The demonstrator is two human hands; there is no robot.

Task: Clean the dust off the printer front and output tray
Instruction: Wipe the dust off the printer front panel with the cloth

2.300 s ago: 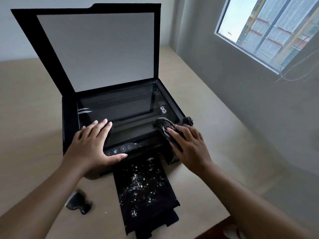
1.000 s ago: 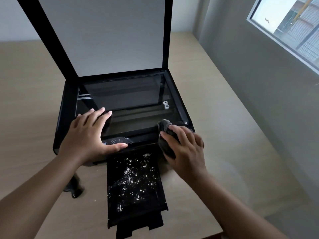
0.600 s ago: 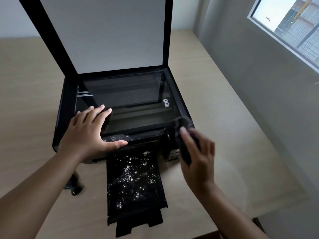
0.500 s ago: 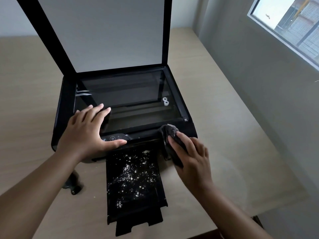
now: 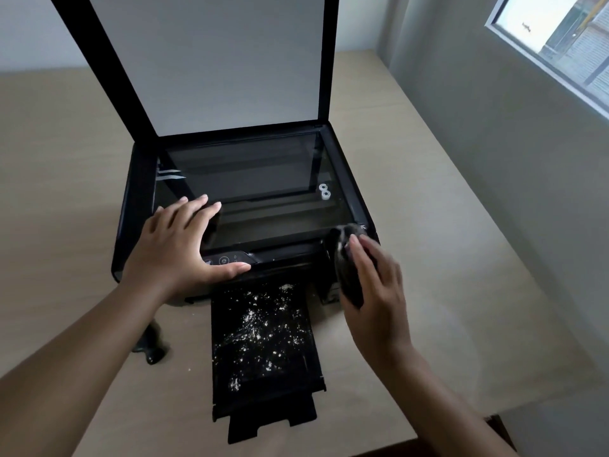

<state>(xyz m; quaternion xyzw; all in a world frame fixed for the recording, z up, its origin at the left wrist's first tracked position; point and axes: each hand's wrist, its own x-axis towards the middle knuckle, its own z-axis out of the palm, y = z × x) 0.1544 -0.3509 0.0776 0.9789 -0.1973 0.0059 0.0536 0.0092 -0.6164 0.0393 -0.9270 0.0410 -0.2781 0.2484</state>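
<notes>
A black printer (image 5: 138, 206) stands on a beige table with its scanner lid (image 5: 211, 61) raised and the glass showing. Its output tray (image 5: 263, 338) sticks out toward me, speckled with white dust. My left hand (image 5: 179, 245) lies flat on the printer's front left corner, thumb along the control panel. My right hand (image 5: 372, 288) presses a dark cloth (image 5: 346, 258) against the printer's front right corner; the hand is blurred.
A small black object (image 5: 151, 344) lies on the table (image 5: 66, 159) left of the tray. A grey wall and a window (image 5: 560, 37) are on the right. The table's near edge runs just behind the tray's tip.
My right hand has slid the cloth back and forth along the printer's front right, and now it is at the right corner. The left hand has stayed in place.
</notes>
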